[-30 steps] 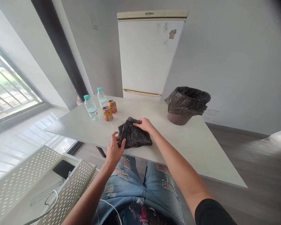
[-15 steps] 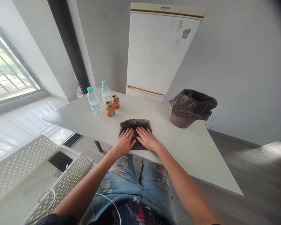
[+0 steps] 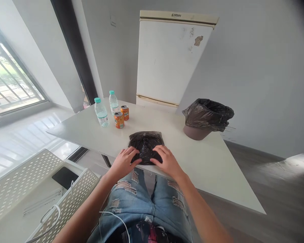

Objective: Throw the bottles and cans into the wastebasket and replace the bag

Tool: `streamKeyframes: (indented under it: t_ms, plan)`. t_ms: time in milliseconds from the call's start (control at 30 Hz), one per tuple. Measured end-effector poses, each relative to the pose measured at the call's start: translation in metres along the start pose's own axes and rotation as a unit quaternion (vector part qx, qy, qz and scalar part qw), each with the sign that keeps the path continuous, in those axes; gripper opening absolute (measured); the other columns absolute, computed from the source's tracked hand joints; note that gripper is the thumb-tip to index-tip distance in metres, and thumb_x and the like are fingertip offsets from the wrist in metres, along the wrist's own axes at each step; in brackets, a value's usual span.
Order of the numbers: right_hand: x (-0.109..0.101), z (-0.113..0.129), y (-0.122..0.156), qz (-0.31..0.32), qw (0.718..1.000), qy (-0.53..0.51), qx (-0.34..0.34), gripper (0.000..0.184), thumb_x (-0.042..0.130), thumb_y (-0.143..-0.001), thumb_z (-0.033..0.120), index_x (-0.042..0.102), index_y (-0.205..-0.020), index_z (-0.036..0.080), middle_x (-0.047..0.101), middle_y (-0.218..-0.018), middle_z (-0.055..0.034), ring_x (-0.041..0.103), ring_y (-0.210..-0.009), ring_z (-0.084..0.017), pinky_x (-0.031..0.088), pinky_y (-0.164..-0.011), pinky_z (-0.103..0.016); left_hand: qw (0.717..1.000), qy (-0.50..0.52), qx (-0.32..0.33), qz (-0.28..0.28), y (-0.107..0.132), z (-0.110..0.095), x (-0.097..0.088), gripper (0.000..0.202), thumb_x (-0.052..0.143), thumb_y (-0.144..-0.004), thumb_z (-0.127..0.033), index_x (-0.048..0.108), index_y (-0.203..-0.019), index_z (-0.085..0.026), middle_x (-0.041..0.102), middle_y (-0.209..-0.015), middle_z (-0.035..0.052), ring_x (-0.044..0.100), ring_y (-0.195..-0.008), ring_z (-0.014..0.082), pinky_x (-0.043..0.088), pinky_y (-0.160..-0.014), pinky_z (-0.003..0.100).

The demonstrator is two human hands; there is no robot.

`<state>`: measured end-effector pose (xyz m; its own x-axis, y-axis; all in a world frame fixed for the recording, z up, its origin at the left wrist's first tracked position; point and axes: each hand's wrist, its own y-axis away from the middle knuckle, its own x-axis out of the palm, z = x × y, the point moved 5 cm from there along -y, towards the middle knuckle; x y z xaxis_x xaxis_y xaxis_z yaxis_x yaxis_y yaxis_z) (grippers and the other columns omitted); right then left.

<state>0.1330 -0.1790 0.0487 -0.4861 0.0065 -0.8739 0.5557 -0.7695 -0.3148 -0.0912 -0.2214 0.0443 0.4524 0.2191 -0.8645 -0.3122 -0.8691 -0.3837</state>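
"Black plastic garbage bag [image 3: 145, 145], flattened into a squarish, wrinkled pad, lies at the near edge of a white table [image 3: 164, 118], directly in front of a person in ripped blue jeans [image 3: 142, 202]."

"And where do the hands fall?"

"At either side of it. The left hand [image 3: 124, 160] reaches over the bag's left part, the right hand [image 3: 168, 160] over its right, and the middle of the plastic shows between them."

"Is either one gripping?"

"Neither is clamped. On each, the thumb and the curved fingers stand apart, with dark plastic visible in the gap. Whether the fingertips touch the surface, I cannot tell."

"What shares the tabletop?"

"To the left and farther back, two clear plastic bottles with teal caps stand upright, a near bottle [image 3: 101, 114] and a far bottle [image 3: 114, 103]. Just to their right are two orange drink cans, a near can [image 3: 119, 120] and a far can [image 3: 125, 113], both upright."

"And across on the right?"

"A brown trash bin [image 3: 196, 133], its black liner [image 3: 197, 114] draped loosely over the rim and down the sides."

"The surroundings?"

"Beyond the table stands a white refrigerator [image 3: 169, 64] with cream trim. Near left, a perforated rack [image 3: 35, 165] bears a dark smartphone [image 3: 65, 178]; a barred window [image 3: 10, 81] lets in daylight on the far left."
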Motion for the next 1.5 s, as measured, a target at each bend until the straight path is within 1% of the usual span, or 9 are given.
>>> streamKeyframes:
  t_ms: [100, 233, 400, 633, 867, 1000, 1200, 1300, 1500]
  plan:
    - [0.000, -0.002, 0.024, 0.046, 0.999, -0.017, 0.009, 0.065, 0.073, -0.093, 0.061, 0.058, -0.146, 0.026, 0.061, -0.148, -0.0114, 0.058, -0.136, -0.032, 0.048, -0.114, -0.051, 0.998, -0.016, 0.048, 0.044, 0.024, 0.001, 0.001, 0.039, 0.075, -0.094, -0.037, 0.067, -0.130, -0.024, 0.069, -0.130, 0.0094, 0.066, -0.118, 0.0300, 0.052, -0.100, 0.046]
    - [0.005, 0.004, 0.049, 0.044, 0.999, -0.030, -0.004, 0.061, 0.080, -0.091, 0.047, 0.059, -0.145, 0.028, 0.067, -0.138, -0.0105, 0.060, -0.129, -0.031, 0.046, -0.112, -0.052, 0.998, -0.011, 0.057, 0.023, 0.039, 0.000, -0.001, 0.028, 0.052, -0.098, -0.007, 0.072, -0.109, -0.024, 0.074, -0.112, 0.0058, 0.070, -0.100, 0.0216, 0.053, -0.092, 0.040]
    - [-0.002, 0.018, 0.065, -0.011, 0.996, -0.082, -0.017, 0.016, 0.062, -0.103, 0.029, 0.075, -0.111, 0.028, 0.073, -0.119, -0.0090, 0.064, -0.114, -0.029, 0.046, -0.104, -0.052, 0.996, 0.087, 0.024, -0.012, 0.040, -0.013, -0.024, 0.020, 0.052, -0.103, -0.017, 0.069, -0.110, -0.025, 0.071, -0.127, 0.0072, 0.066, -0.119, 0.0230, 0.051, -0.103, 0.039]
    - [-0.028, -0.002, 0.004, -0.071, 0.963, -0.225, 0.128, 0.035, 0.052, -0.104, 0.052, 0.072, -0.102, 0.024, 0.074, -0.096, -0.0048, 0.067, -0.090, -0.023, 0.052, -0.085, -0.035, 0.971, 0.200, -0.125, -0.038, -0.016, 0.009, -0.025, 0.024, 0.047, -0.105, -0.034, 0.067, -0.105, -0.023, 0.071, -0.085, 0.0008, 0.064, -0.075, 0.0177, 0.048, -0.074, 0.029]
    - [0.007, -0.044, -0.051, -0.044, 0.966, -0.138, 0.212, 0.031, 0.049, -0.102, 0.044, 0.067, -0.088, 0.023, 0.072, -0.086, -0.0055, 0.063, -0.081, -0.024, 0.045, -0.074, -0.033, 0.969, 0.080, -0.231, -0.042, -0.065, 0.046, 0.003, 0.021, 0.054, -0.101, -0.031, 0.070, -0.111, -0.022, 0.075, -0.096, 0.0081, 0.071, -0.094, 0.0281, 0.053, -0.084, 0.037]
    - [0.017, -0.051, -0.049, -0.043, 0.963, -0.113, 0.240, 0.024, 0.058, -0.098, 0.045, 0.067, -0.107, 0.024, 0.072, -0.096, -0.0069, 0.065, -0.087, -0.026, 0.047, -0.075, -0.033, 0.980, -0.059, -0.141, -0.130, -0.058, 0.014, 0.000, 0.039, 0.045, -0.108, -0.040, 0.066, -0.131, -0.016, 0.065, -0.139, 0.0198, 0.059, -0.131, 0.0366, 0.047, -0.111, 0.054]
    - [-0.003, -0.018, -0.045, -0.144, 0.982, 0.062, 0.102, 0.043, 0.045, -0.105, 0.033, 0.061, -0.140, 0.014, 0.058, -0.144, -0.0211, 0.055, -0.133, -0.033, 0.044, -0.111, -0.047, 0.995, -0.077, 0.039, 0.046, -0.058, -0.013, 0.059, 0.062, 0.038, -0.109, -0.045, 0.047, -0.157, -0.007, 0.043, -0.167, 0.0208, 0.034, -0.159, 0.0377, 0.029, -0.129, 0.059]
    - [0.014, -0.002, -0.047, -0.024, 0.995, 0.099, -0.008, 0.049, 0.034, -0.108, 0.028, 0.058, -0.149, 0.016, 0.051, -0.161, -0.0143, 0.043, -0.151, -0.029, 0.034, -0.125, -0.047, 0.993, -0.072, 0.039, 0.083, -0.060, -0.003, 0.077, 0.063, 0.038, -0.109, -0.040, 0.041, -0.162, -0.005, 0.042, -0.167, 0.0210, 0.035, -0.159, 0.0377, 0.031, -0.128, 0.057]
    - [0.042, -0.022, -0.041, 0.102, 0.985, 0.120, 0.069, 0.059, 0.024, -0.113, 0.039, 0.041, -0.165, 0.017, 0.036, -0.173, -0.0082, 0.032, -0.161, -0.028, 0.018, -0.133, -0.059, 0.992, -0.083, 0.034, 0.088, -0.059, 0.000, 0.076, 0.066, 0.035, -0.110, -0.046, 0.039, -0.164, -0.007, 0.038, -0.170, 0.0180, 0.033, -0.160, 0.0361, 0.028, -0.130, 0.057]
